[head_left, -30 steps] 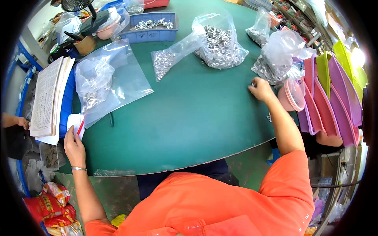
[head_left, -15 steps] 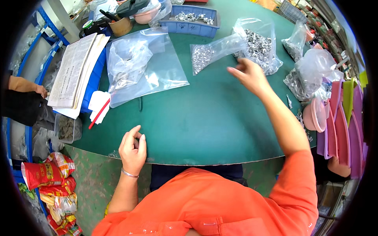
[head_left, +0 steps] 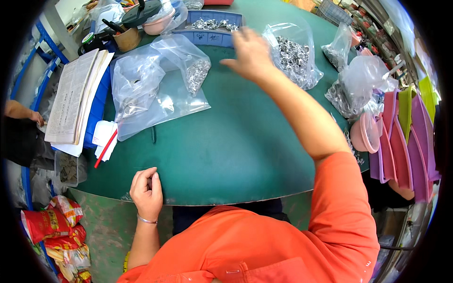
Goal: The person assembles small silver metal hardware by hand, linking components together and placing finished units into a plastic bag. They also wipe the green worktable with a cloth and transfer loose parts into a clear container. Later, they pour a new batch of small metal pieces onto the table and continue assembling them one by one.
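Observation:
My right hand (head_left: pixel 251 53) reaches over the far part of the table, its thumb apart and fingers stretched out, somewhat blurred. Its fingertips overlap the right end of a blue plastic bin (head_left: pixel 204 37) holding shiny metal parts (head_left: pixel 212 23). Nothing shows in this hand. Right of it stands an open clear bag of silvery metal parts (head_left: pixel 292 54). A smaller clear bag of silvery pieces (head_left: pixel 196 76) lies over a large flat clear plastic bag (head_left: pixel 165 120) at the left. My left hand (head_left: pixel 147 191) rests by the near table edge, fingers curled, nothing visible in it.
Papers (head_left: pixel 75 94) lie on a blue tray at the left, beside a red pen (head_left: pixel 106 148). More bags of parts (head_left: pixel 351 92), a pink cup (head_left: pixel 362 134) and pink and purple bins (head_left: pixel 396 137) line the right side. Another person's hand (head_left: pixel 37 118) shows at far left.
The smaller bag of silvery pieces has moved left, from beside the open bag onto the large flat bag. My right hand has moved left and farther away. The whole view has shifted slightly.

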{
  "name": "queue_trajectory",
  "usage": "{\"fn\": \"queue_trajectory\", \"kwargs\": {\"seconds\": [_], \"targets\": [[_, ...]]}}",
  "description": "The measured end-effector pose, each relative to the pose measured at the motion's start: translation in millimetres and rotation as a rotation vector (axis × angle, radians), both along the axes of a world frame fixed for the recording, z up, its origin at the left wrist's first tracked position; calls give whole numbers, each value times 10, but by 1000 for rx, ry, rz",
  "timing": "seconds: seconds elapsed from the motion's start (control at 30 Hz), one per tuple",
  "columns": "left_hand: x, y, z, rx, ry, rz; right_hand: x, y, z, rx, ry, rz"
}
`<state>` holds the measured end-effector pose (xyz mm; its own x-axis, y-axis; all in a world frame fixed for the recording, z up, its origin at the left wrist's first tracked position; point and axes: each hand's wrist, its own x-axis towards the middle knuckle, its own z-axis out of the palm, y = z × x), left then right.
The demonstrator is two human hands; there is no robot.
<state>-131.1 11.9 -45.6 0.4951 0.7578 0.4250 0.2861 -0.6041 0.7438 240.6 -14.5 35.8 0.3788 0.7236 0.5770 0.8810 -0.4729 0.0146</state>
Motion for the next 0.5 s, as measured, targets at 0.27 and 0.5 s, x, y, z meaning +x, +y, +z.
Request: {"fn": "queue_trajectory", "kwargs": {"seconds": [0.27,0.5], "targets": [[50,5,34,55,3,-33,719,-1248,203,-373,-88,-353],[43,18,13,33,-21,-53,345,-1664,218,-67,194,-87]]}}
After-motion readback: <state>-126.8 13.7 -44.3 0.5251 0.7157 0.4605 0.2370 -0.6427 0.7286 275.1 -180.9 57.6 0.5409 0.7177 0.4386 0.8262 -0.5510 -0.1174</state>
